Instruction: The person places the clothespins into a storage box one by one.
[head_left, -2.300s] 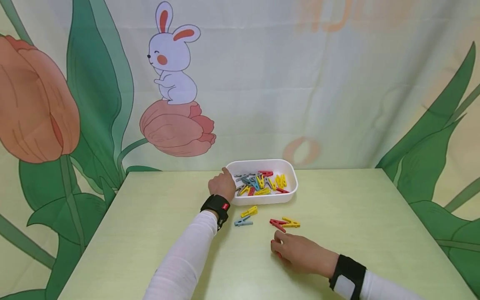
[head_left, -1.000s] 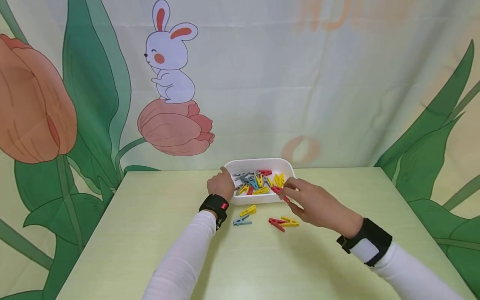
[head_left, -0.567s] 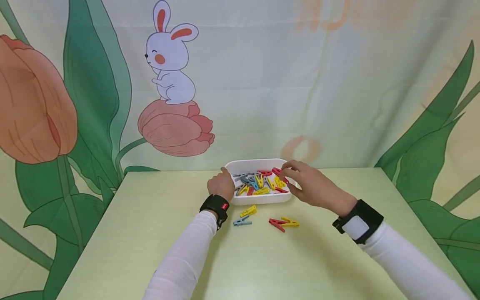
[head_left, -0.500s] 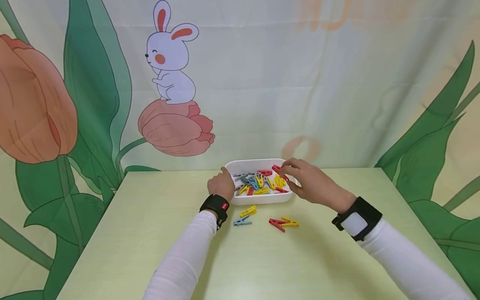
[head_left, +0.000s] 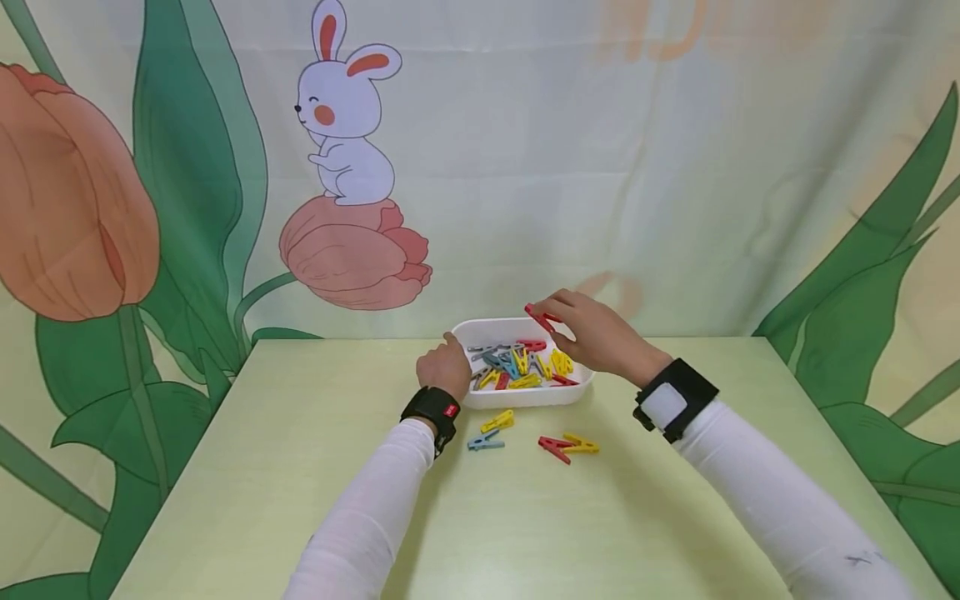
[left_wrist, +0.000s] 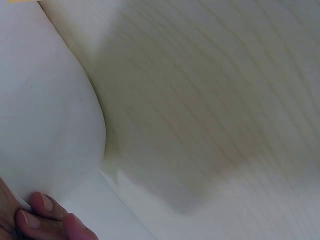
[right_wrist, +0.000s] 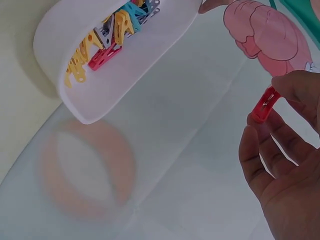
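Note:
My left hand (head_left: 444,367) grips the left end of a white plastic tray (head_left: 528,400); in the left wrist view its fingertips (left_wrist: 46,202) lie against the tray's white wall. Between thumb and fingertips my right hand (head_left: 600,336) pinches a red clothespin (head_left: 537,317), raised over the tray's back rim. The right wrist view shows this clothespin (right_wrist: 265,103) apart from the tray. Inside the tray are several clothespins: yellow (head_left: 524,382), grey-blue and red (head_left: 533,345).
On the table (head_left: 337,467) in front of the tray lie a yellow clothespin (head_left: 497,421) and a blue clothespin (head_left: 486,442). Further right, a red clothespin (head_left: 556,448) and a yellow clothespin (head_left: 582,444) touch. A printed curtain (head_left: 510,167) hangs behind the table.
My right hand has lifted the red clothespin from the table near the front, carried it across the tray's right side, and moved it up and left. The left hand stays on the tray.

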